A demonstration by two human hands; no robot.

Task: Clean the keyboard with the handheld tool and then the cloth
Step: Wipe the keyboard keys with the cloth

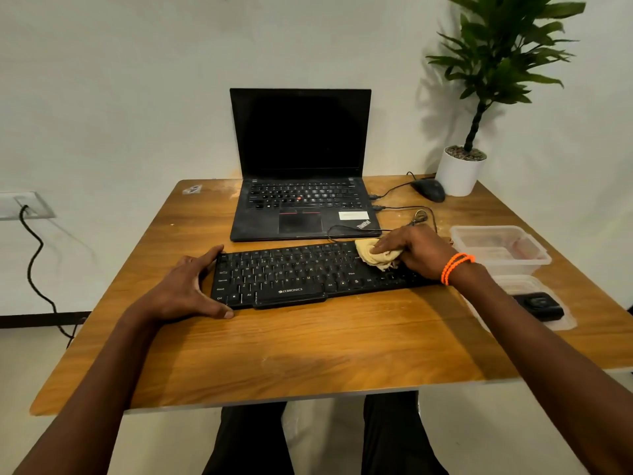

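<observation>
One keyboard (308, 275); one cloth (371, 257); one laptop (301, 166); one mouse (430, 190); one potted plant (460, 173); one clear plastic container (500, 248); one clear lid (561, 320) bearing one black handheld device (543, 306); one wooden table (308, 354); one wall socket (25, 204); two hands, left (185, 293) and right (414, 252); two orange bracelets (455, 267).

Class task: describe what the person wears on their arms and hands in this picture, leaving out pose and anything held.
Both forearms are bare, with no sleeves showing. The right hand has orange beaded bracelets looped round its wrist. The left hand wears nothing: no ring, watch or glove shows.
</observation>
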